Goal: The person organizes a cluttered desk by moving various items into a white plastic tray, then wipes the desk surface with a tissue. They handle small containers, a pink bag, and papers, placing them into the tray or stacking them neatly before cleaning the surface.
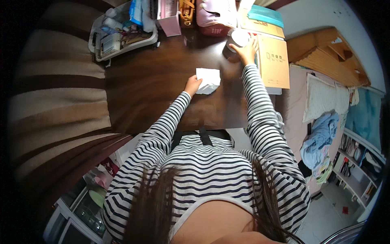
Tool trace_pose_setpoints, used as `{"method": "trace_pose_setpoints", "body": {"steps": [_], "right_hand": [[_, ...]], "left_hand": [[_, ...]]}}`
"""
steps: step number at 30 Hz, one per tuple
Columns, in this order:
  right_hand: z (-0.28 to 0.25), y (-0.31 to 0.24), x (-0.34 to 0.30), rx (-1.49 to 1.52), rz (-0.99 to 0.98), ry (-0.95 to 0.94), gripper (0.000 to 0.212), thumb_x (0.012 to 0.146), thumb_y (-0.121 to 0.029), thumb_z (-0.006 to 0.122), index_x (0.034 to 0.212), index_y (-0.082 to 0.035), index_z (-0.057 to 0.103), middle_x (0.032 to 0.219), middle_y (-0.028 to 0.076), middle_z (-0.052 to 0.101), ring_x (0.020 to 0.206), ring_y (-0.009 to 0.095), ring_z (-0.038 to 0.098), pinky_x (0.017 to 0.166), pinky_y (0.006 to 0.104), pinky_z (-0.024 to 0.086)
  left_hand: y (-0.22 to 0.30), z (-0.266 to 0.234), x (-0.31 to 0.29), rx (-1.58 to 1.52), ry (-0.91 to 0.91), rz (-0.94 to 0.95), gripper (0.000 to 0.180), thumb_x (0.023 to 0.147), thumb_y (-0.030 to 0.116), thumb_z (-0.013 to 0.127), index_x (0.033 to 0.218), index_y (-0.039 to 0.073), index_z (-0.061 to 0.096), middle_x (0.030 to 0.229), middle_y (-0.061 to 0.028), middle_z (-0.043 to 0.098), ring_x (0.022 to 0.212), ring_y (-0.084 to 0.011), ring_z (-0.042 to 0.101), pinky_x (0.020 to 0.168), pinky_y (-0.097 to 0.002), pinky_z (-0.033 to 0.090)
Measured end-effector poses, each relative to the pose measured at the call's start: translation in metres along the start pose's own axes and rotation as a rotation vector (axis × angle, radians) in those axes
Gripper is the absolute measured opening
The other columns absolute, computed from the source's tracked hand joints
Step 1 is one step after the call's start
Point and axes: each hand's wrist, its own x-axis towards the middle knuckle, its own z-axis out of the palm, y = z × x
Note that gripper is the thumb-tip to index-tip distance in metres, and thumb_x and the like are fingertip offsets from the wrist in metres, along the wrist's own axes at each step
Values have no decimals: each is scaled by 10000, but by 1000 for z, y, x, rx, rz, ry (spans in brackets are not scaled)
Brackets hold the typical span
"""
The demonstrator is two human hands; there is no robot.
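My left hand (193, 85) is closed on the edge of a folded white paper or tissue (209, 81), with the thumb on top, over the middle of the dark wooden table. Farther off to the right, my right hand (247, 51) grips a round cup-like container (240, 37) with a white top. Its thumb is on the near left side and its fingers curve around the right side. The container is beside a tan paper-covered notebook (274, 61). Whether it is lifted off the table I cannot tell.
A white basket (152, 38) of small bottles and packets stands at the far left of the brown table (150, 85). Along the back are a pink box (169, 20), a yellow-brown item (187, 12) and a lilac bag (216, 14). A teal case (265, 16) lies on papers. A striped curtain hangs left.
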Motion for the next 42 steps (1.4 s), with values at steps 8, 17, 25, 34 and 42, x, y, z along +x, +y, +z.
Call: {"method": "trace_pose_setpoints", "body": {"steps": [8, 17, 25, 34, 42], "right_hand": [[30, 13, 46, -173, -54, -325, 771, 587, -351, 761, 1212, -43, 433, 1103, 200, 538, 1041, 325, 520, 890, 383, 418], [31, -11, 66, -293, 23, -426, 564, 703, -451, 594, 1181, -162, 514, 1093, 179, 551, 1044, 353, 506, 892, 431, 404], [44, -29, 37, -301, 43, -98, 236, 749, -392, 604, 888, -213, 667, 995, 90, 608, 988, 308, 524, 896, 518, 352], [17, -36, 31, -347, -363, -197, 230, 790, -394, 581, 887, -201, 660, 1057, 59, 561, 1070, 303, 454, 946, 526, 276], [17, -38, 36, -376, -392, -347, 338, 699, -391, 633, 887, -112, 656, 1121, 72, 527, 1079, 261, 461, 921, 456, 328]], "left_hand": [[-1, -27, -22, -118, 62, -12, 186, 842, 76, 526, 969, -54, 561, 917, -83, 619, 828, -137, 573, 746, -277, 454], [-10, -48, -25, -207, 99, -82, 194, 857, 76, 502, 996, -48, 554, 954, -88, 613, 854, -137, 573, 766, -274, 450], [-5, -44, -23, -183, 76, -94, 174, 851, 62, 504, 983, -41, 551, 931, -73, 610, 847, -129, 566, 761, -262, 446], [-17, -42, -19, -143, 100, -71, 170, 850, 50, 499, 984, -41, 552, 933, -73, 611, 849, -127, 569, 761, -264, 452], [-21, -33, -9, -171, 85, -20, 227, 864, 70, 484, 1046, -48, 546, 989, -88, 612, 896, -137, 572, 798, -277, 454]]}}
